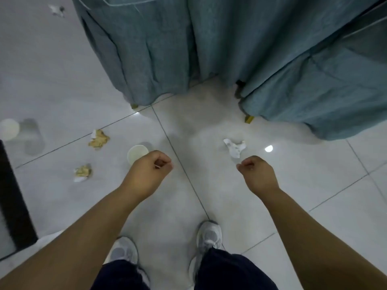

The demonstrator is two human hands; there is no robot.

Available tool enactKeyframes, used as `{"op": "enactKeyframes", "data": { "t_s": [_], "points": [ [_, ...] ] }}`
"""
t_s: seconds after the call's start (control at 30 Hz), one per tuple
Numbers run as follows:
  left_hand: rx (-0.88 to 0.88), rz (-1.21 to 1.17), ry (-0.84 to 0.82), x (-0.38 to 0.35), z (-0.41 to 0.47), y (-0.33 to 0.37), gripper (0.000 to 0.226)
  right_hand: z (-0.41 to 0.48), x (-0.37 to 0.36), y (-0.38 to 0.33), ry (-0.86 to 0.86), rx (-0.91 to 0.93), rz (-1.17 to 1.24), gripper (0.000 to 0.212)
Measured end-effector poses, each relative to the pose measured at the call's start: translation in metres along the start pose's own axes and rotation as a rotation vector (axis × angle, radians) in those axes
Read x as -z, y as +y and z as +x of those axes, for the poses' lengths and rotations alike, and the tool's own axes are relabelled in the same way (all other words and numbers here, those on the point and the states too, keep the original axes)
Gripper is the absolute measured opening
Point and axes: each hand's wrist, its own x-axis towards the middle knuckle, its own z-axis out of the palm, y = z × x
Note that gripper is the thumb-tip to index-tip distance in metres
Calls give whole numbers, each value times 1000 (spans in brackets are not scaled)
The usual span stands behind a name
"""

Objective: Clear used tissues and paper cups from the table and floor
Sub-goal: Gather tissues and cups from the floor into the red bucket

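Litter is lying across the tiled floor (188,195): a paper cup (137,153) is standing just beside the left hand (146,170), and a crumpled white tissue (234,147) just ahead of the right hand (258,174). Both hands are hovering with fingers curled inward, gripping nothing visible, probably readying to gather the nearest pieces first.

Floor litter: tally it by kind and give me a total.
Tissues: 4 (far white tissue, upper stained tissue, lower stained tissue, near white tissue)
Paper cups: 2 (left-edge cup, middle cup)
Total: 6
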Motion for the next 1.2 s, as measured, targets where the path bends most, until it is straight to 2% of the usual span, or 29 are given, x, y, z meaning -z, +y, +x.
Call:
{"op": "enactKeyframes", "data": {
  "t_s": [0.2, 0.4, 0.5, 0.57, 0.63, 0.73, 0.9, 1.2],
  "points": [
    [-94, 105, -11, -58, 101, -63, 3, 107, -93, 59, 75, -57, -57, 34],
    [-248, 119, 16, -85, 169, -97, 4, 195, -124, 90, 127, 24, -352, 69],
    [-309, 120, 34, -93, 187, -105, 4, 219, -140, 96, 80, 44, -451, 79],
    [-334, 125, 58, -95, 192, -110, 4, 226, -159, 103, -1, 49, -485, 77],
    [-333, 139, 73, -96, 190, -119, 6, 224, -174, 111, -60, 39, -547, 64],
    [-317, 204, 42, -96, 178, -133, 9, 212, -186, 115, -1, 80, -633, 40],
    [-296, 268, 9, -72, 161, -141, 10, 188, -206, 87, 3, 250, -533, 44],
    [-268, 291, 157, 17, 116, -170, 7, 120, -226, -33, 174, 783, -399, 16]
  ]
}}
